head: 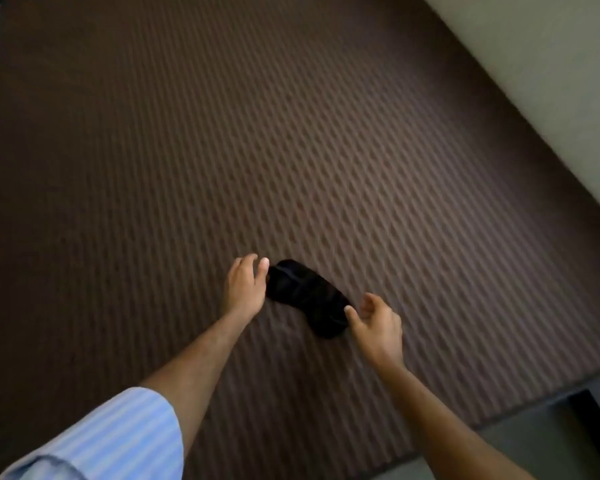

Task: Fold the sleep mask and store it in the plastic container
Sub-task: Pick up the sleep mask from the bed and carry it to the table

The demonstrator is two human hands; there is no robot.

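Observation:
A black sleep mask (307, 296) lies flat on a brown patterned bed cover (291, 133), stretched from upper left to lower right. My left hand (245, 285) is at its left end, fingers curled and apart, the thumb tip touching the mask's edge. At the mask's right end is my right hand (376, 325), fingers apart, with the thumb at the edge of the fabric. Neither hand has closed on the mask. No plastic container is in view.
A pale wall (551, 81) runs along the bed's right side. The bed's near edge (499, 410) drops to a grey floor at the lower right. A blue striped sleeve (111, 441) covers my left upper arm.

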